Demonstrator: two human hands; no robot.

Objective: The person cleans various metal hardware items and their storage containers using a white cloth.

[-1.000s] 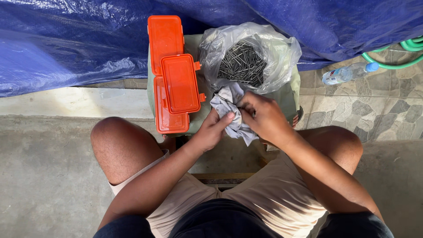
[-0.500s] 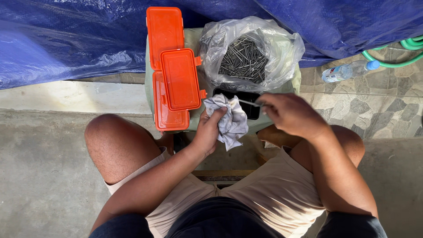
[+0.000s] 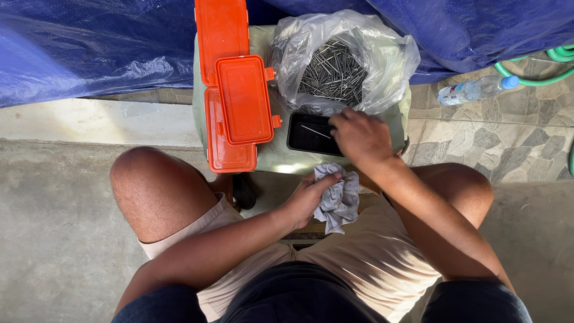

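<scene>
While I scan across from the left, first thing up is the blue tarp [image 3: 89, 48] draped along the back, then my bare knee over the concrete floor [image 3: 54, 239]. Next comes the orange plastic case [image 3: 236, 101], lid shut, sitting on a second open orange case on the pale green stool [image 3: 269, 158]. Below that, my left hand [image 3: 308, 197] is curled around a crumpled grey rag [image 3: 338, 200], fingers closed on its upper edge, the rest of the cloth hanging down over my lap, just below the stool's front edge.

Moving right, there's a small black tray [image 3: 308, 134] with one loose nail [image 3: 315, 131] lying in it. My right hand [image 3: 362, 137] hovers over the tray's right end, fingers bunched downward; can't tell whether it's pinching anything, the fingertips are hidden. Right behind it sits a clear plastic bag [image 3: 382, 54] full of nails. Farther right, a plastic bottle [image 3: 472, 90] lies on the stone paving beside a green hose [image 3: 538, 75].
</scene>
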